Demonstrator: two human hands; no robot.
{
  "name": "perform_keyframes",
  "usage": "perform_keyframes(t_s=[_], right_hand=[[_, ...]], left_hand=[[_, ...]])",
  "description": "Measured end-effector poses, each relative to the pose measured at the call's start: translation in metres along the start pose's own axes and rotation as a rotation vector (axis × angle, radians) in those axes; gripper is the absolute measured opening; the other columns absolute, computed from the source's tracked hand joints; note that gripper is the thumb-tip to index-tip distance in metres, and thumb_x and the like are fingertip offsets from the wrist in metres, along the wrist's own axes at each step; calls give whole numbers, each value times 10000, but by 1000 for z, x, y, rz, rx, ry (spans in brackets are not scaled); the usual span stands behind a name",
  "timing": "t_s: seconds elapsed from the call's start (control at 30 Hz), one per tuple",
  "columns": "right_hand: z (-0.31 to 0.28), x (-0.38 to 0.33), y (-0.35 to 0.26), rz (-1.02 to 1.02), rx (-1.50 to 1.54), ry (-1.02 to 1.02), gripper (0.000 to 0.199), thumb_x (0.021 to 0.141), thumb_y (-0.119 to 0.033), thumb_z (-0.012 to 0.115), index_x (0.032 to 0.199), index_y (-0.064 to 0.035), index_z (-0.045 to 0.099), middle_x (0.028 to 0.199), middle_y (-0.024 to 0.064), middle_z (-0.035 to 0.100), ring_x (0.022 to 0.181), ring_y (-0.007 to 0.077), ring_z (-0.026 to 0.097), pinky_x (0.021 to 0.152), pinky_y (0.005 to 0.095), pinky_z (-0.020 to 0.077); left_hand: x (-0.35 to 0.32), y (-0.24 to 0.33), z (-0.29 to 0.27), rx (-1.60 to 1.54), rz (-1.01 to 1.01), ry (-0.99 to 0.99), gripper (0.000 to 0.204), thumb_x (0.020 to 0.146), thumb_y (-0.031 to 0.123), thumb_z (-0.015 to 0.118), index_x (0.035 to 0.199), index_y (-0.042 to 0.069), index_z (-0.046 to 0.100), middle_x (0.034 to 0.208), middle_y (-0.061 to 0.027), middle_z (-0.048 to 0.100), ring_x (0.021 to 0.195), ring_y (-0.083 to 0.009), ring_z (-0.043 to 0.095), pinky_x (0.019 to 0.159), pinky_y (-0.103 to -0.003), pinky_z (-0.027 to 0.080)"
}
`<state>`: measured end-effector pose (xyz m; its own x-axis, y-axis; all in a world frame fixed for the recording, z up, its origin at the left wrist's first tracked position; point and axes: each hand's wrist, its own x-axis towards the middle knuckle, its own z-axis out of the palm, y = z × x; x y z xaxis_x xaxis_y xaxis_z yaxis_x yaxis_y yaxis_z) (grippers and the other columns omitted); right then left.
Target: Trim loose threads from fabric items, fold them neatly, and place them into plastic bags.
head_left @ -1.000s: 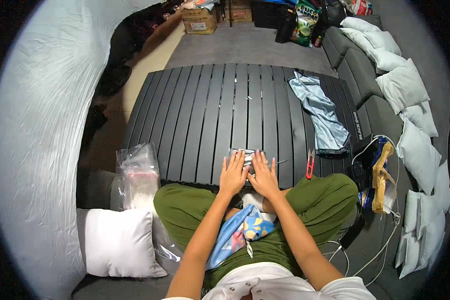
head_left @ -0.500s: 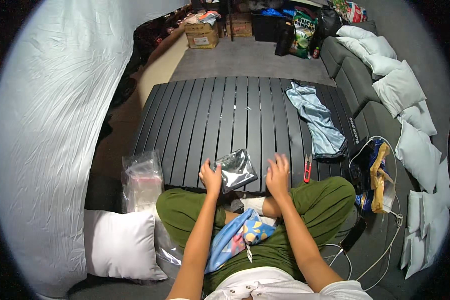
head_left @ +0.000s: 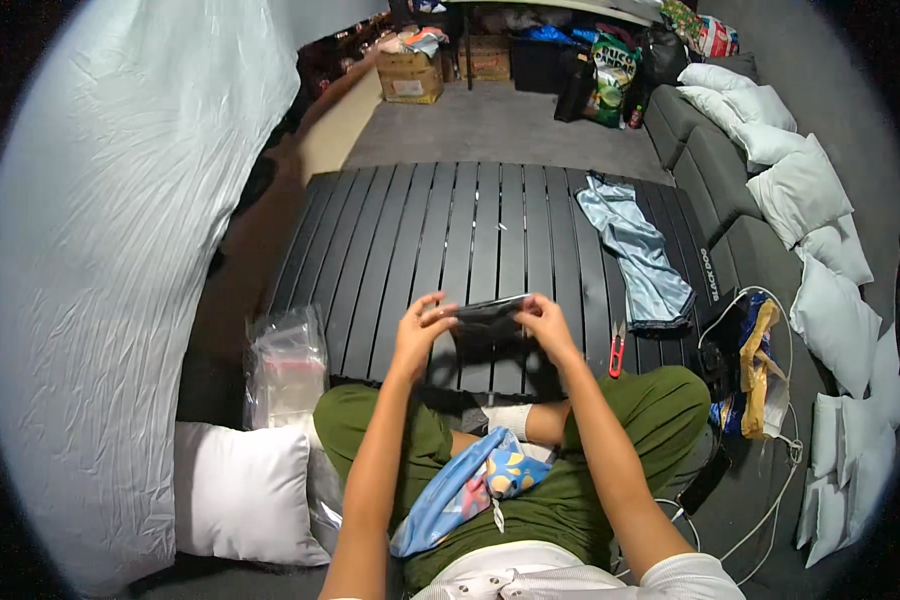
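Observation:
My left hand (head_left: 420, 325) and my right hand (head_left: 547, 325) together hold a small clear plastic bag with a dark item inside (head_left: 488, 318), lifted above the near edge of a black slatted table (head_left: 440, 230). Each hand pinches one end of the bag, which is seen nearly edge-on. Small red snips (head_left: 616, 350) lie on the table just right of my right hand. A light blue cloth (head_left: 635, 250) lies on the table's right side. A blue patterned cloth (head_left: 465, 485) rests on my lap over green trousers.
A stack of clear plastic bags (head_left: 285, 365) sits on the floor at my left, beside a white pillow (head_left: 240, 490). A pale sheet (head_left: 100, 250) hangs at the left. Grey sofa with pale cushions (head_left: 800, 190) runs along the right. Cardboard boxes (head_left: 410, 72) and bags stand beyond the table.
Both hands were flat on the bag at the table edge, then lifted it. The right hand, apart half a second ago, now grips the bag's right end, and the bag has turned edge-on.

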<state>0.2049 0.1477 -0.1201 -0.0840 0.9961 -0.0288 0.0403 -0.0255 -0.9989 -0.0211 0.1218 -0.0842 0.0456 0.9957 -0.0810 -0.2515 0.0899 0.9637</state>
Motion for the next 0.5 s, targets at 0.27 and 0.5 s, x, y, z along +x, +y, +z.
perform_keyframes(t_s=[0.27,0.5], right_hand=[[-33,-60,-15,-245,-669,-7,216,725,-29,526,938,-16,563,986,155,530,957,342,490,849,381,394],[33,-69,-3,-415,-825,-127,440,797,-146,516,1213,-36,429,1271,170,406,1215,334,333,1006,415,265]], left_hand=[[-50,-14,-40,1016,106,-70,420,777,107,528,1171,-22,463,1270,-223,399,1186,-329,389,977,-398,319],[-65,-54,0,1302,168,166,530,846,181,463,1297,-27,279,1363,-217,251,1272,-348,231,1022,-443,225]])
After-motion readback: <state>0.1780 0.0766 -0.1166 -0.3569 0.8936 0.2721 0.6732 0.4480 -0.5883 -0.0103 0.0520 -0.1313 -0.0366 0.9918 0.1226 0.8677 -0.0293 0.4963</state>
